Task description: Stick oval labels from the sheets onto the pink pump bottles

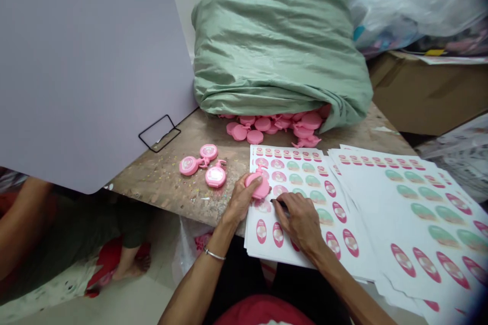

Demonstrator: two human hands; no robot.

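Observation:
My left hand (pixel 241 198) grips a round pink plastic case (pixel 258 186) and holds it over a white sticker sheet (pixel 301 203). My right hand (pixel 299 219) rests on that sheet with its fingertips pinched at a round sticker just under the case. The sheet carries rows of pink and green round stickers and red oval ones. Three pink cases with stickers on them (pixel 205 165) lie on the tabletop to the left of my left hand.
A green sack (pixel 280 40) lies at the back, spilling several pink cases (pixel 278 127). More sticker sheets (pixel 419 218) are stacked at right. A large grey board (pixel 76 61) stands at left on a wire stand (pixel 160 133). Another person's arm (pixel 19 223) and foot show lower left.

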